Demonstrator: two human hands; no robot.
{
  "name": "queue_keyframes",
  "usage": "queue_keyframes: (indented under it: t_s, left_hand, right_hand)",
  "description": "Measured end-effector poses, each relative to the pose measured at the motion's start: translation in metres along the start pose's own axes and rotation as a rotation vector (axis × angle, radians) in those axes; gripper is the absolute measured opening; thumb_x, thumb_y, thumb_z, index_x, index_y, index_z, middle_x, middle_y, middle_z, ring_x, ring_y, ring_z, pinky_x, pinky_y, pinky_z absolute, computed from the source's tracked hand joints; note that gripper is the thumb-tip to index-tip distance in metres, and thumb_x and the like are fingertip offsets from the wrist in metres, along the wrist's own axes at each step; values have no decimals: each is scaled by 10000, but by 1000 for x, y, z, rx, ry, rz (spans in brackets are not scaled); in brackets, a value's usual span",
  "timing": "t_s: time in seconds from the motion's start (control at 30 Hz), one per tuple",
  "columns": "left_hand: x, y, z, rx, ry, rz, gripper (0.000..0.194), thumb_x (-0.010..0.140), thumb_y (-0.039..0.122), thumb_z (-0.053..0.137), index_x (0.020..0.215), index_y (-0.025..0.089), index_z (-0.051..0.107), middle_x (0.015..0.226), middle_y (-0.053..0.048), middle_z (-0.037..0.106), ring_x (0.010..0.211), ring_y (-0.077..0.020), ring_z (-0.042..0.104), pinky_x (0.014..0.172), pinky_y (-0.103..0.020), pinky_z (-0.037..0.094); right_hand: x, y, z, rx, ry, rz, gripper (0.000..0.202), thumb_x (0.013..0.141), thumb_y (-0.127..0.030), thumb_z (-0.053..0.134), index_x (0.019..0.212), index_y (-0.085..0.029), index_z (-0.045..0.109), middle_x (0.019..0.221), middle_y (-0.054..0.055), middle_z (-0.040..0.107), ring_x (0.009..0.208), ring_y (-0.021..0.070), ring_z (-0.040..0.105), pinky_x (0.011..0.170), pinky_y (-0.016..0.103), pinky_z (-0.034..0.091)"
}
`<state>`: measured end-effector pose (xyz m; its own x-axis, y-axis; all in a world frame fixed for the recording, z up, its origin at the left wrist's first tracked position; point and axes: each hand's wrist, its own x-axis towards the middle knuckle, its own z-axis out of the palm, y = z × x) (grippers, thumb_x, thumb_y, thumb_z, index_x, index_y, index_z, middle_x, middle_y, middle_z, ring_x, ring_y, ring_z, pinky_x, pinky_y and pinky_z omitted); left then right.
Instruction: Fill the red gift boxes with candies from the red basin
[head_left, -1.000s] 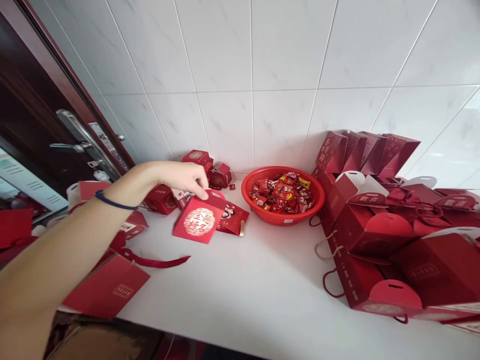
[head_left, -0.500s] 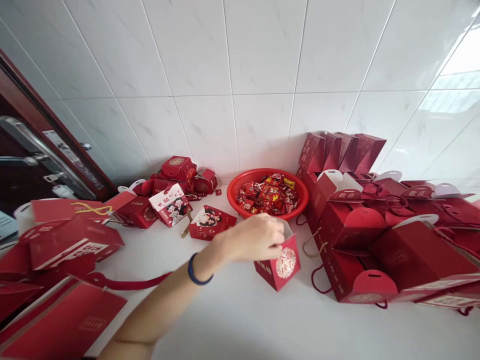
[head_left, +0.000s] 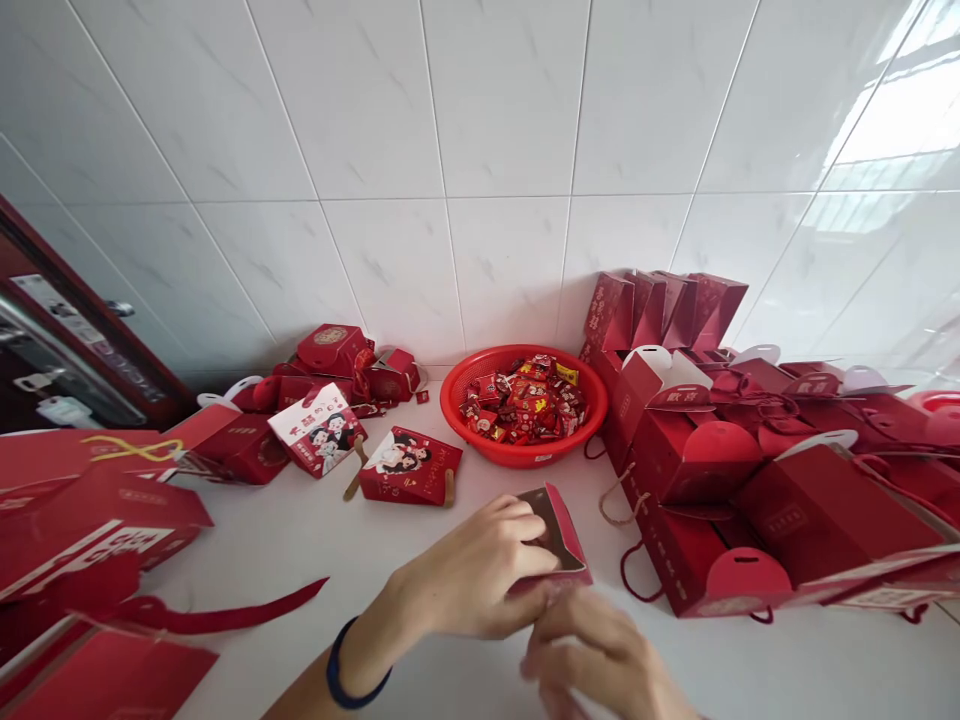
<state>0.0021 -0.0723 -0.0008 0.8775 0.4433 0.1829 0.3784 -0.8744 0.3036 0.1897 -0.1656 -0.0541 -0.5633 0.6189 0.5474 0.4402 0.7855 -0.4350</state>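
A small red gift box (head_left: 574,545) stands on the white surface in front of me, its open top tilted toward me and showing a dark inside. My left hand (head_left: 487,565), with a dark blue band at the wrist, has its fingers over the opening and its thumb outside, closed on the near wall. My right hand (head_left: 600,655) is at the box's near edge, fingers curled against it and slightly blurred. Both hands cover most of the front. Just behind is a red plastic basket (head_left: 551,455) of wrapped sweets (head_left: 529,400).
Stacked red boxes (head_left: 690,450) with cord handles fill the right side. To the left lie a red box with a printed couple (head_left: 409,468), a white-topped box (head_left: 319,430) and more red boxes (head_left: 142,510). A red ribbon (head_left: 232,617) lies at front left. Behind rises a tiled wall (head_left: 510,260).
My right hand has come into view at the box. The box has tilted so its opening faces me, and my left hand has moved down onto its near side. The view has shifted slightly.
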Motion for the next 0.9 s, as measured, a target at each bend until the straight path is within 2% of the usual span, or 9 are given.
queue_keyframes:
  t_s: [0.07, 0.17, 0.27, 0.43, 0.57, 0.73, 0.83, 0.9]
  left_hand:
    - [-2, -2, -1, -1, -3, -2, 166, 932, 201, 563, 810, 204, 676, 794, -29, 614, 807, -189, 552, 828, -332, 442]
    - [-5, -6, -2, -35, 19, -18, 120, 916, 176, 578, 900, 217, 689, 884, -31, 647, 881, -200, 575, 875, -340, 439]
    - [-9, -9, -3, -51, 36, -46, 116, 908, 168, 589, 889, 221, 690, 909, -32, 660, 910, -207, 586, 888, -350, 441]
    - [-12, -8, -6, -49, 35, -47, 217, 989, 261, 520, 881, 219, 703, 953, -51, 678, 922, -213, 593, 868, -356, 458]
    - [-14, -10, -10, -51, 17, -95, 290, 995, 214, 444, 842, 201, 690, 906, -56, 664, 893, -211, 595, 843, -357, 478]
    - [-20, -16, -11, -32, 111, -147, 326, 1027, 254, 399, 1031, 220, 723, 978, -65, 708, 913, -213, 654, 856, -342, 521]
    - [-30, -19, -10, 19, 147, -268, 303, 1015, 262, 433, 1136, 239, 709, 1182, -74, 701, 992, -220, 683, 867, -328, 551]
    - [-39, -22, -8, 53, 145, -374, 309, 977, 248, 496, 1228, 254, 675, 1392, -80, 614, 1125, -245, 667, 919, -345, 561]
  right_hand:
    - [21, 5, -11, 17, 126, 12, 249, 941, -83, 531, 1094, -215, 677, 955, 56, 743, 975, 195, 657, 872, 339, 563]
    - [39, 10, -19, -21, 217, 24, 244, 939, -72, 539, 1091, -220, 659, 963, 50, 740, 1006, 204, 628, 895, 346, 533]
    - [41, 14, -17, -57, 241, 38, 210, 943, -71, 528, 1054, -208, 642, 938, 52, 714, 1000, 202, 619, 889, 342, 507]
    - [39, 20, -13, -165, 227, 144, 231, 973, -92, 474, 1070, -203, 652, 926, 56, 688, 815, 174, 600, 753, 325, 460]
    - [40, 25, -10, -249, 189, 190, 231, 1012, -191, 491, 1150, -200, 676, 953, 63, 721, 807, 178, 620, 750, 328, 443]
    - [42, 35, -2, -407, 183, 281, 379, 1066, -327, 391, 1300, -163, 639, 801, 64, 715, 682, 176, 634, 686, 317, 431]
    - [40, 44, 5, -471, 188, 329, 462, 1059, -430, 379, 1341, -145, 608, 771, 65, 711, 624, 180, 646, 641, 309, 443]
    - [36, 48, 9, -483, 168, 376, 528, 1020, -506, 444, 1355, -125, 590, 786, 76, 726, 622, 201, 663, 611, 314, 460]
